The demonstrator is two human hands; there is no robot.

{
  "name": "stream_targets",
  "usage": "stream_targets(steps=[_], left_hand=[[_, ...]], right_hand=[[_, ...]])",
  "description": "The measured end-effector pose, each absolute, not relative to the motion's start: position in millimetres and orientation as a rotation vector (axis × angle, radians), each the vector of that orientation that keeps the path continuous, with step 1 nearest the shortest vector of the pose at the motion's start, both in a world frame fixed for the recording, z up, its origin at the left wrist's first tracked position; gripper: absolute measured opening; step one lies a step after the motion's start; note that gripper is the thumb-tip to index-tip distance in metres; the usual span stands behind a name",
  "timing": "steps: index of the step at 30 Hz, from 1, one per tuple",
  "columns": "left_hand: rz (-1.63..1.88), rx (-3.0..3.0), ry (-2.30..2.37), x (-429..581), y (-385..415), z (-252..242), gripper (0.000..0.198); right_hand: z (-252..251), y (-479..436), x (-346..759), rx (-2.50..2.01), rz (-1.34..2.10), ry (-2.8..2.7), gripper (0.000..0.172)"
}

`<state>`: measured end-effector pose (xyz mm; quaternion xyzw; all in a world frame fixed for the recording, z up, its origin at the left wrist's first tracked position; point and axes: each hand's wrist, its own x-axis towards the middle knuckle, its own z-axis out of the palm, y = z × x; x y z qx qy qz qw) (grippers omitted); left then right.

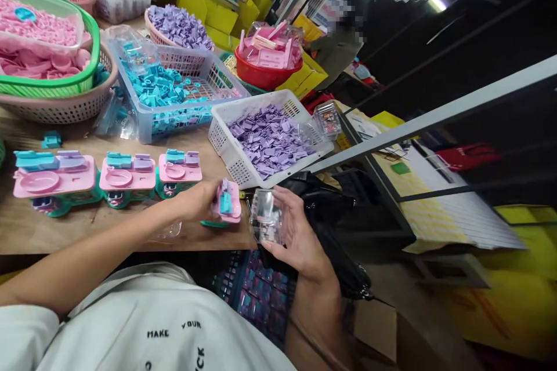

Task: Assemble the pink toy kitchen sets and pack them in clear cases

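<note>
My left hand [201,203] is closed on a small pink toy unit [235,204] near the front edge of the table. Purple and turquoise pieces sit on the toy's pink top, and teal shows at its base. My right hand [300,235] grips a clear plastic case [266,217] just past the table edge, apart from the toy. To the left stand three similar toys in a row: a far left one [80,179], a middle one [130,178] and a right one [191,174]. Clear plastic [167,231] lies partly hidden below my left wrist.
A white basket [230,165] of purple pieces and a clear crate [145,127] of turquoise pieces stand behind. Pink parts fill a green basket [93,29] and a red bowl [265,76]. A black bag [339,266] hangs by the table's right end, near a slanting metal bar [435,122].
</note>
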<state>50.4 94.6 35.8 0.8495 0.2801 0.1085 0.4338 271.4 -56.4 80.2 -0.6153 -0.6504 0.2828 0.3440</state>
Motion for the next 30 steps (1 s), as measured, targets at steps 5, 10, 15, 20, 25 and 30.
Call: stream_targets(steps=[5, 10, 15, 20, 25, 30], left_hand=[[0.289, 2.203, 0.84, 59.9, 75.4, 16.5, 0.117], [0.478, 2.289, 0.806, 74.4, 69.6, 5.5, 0.136], [0.333, 2.413, 0.728, 73.1, 79.6, 13.5, 0.111], [0.4, 2.526, 0.762, 68.3, 78.0, 31.4, 0.093], [0.29, 2.575, 1.077, 83.2, 72.1, 54.3, 0.096], [0.054, 2.761, 0.964, 95.6, 102.1, 60.6, 0.066]], right_hand=[[110.0, -13.2, 249.3, -1.59, 0.647, -2.148, 0.078], [120.8, -5.6, 258.7, -1.499, 0.656, -2.324, 0.078], [107.7, -54.9, 280.6, -1.918, 0.873, -2.063, 0.065], [38.9, -67.5, 256.6, -2.143, 0.842, -1.89, 0.074], [7.4, -43.2, 227.5, -2.076, 0.662, -2.019, 0.069], [-0.1, -41.5, 235.2, -1.995, 0.617, -2.072, 0.082]])
